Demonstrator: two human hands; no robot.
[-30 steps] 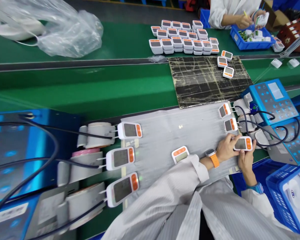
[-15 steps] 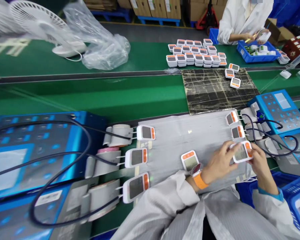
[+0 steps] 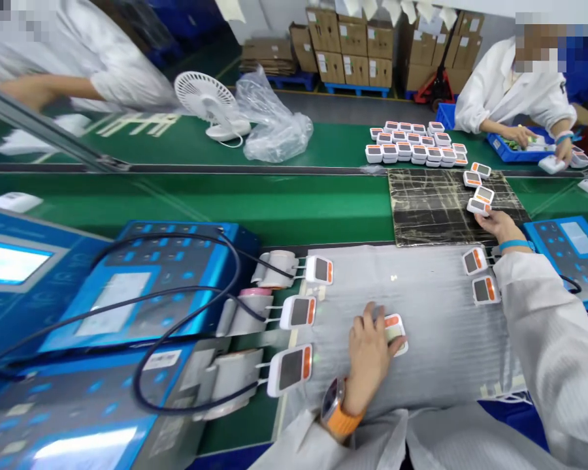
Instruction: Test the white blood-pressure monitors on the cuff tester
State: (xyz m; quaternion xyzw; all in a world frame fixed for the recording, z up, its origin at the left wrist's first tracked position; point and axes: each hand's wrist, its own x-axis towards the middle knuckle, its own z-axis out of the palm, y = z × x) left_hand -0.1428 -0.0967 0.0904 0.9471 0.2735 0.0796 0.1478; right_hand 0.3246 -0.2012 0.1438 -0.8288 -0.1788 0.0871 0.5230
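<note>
I am watching machines [image 3: 120, 287] left and right of a mat [image 3: 436, 287]. Three gadgets [image 3: 298, 312] are sitting at its left edge, two gadgets [image 3: 484, 290] at its right, one gadget [image 3: 392, 331] between. Behind, a board [image 3: 426, 209] is holding more gadgets [image 3: 472, 179]; farther back, a bag [image 3: 279, 134] is lying between a fan [image 3: 206, 94] and gadget rows [image 3: 404, 151].

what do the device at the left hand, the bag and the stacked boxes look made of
Device: probably hard plastic, smooth white shell with orange panel. Bag: apparently plastic film, see-through with shiny creases. Boxes: likely cardboard, matt, judging by the brown, flat-sided look.
</note>
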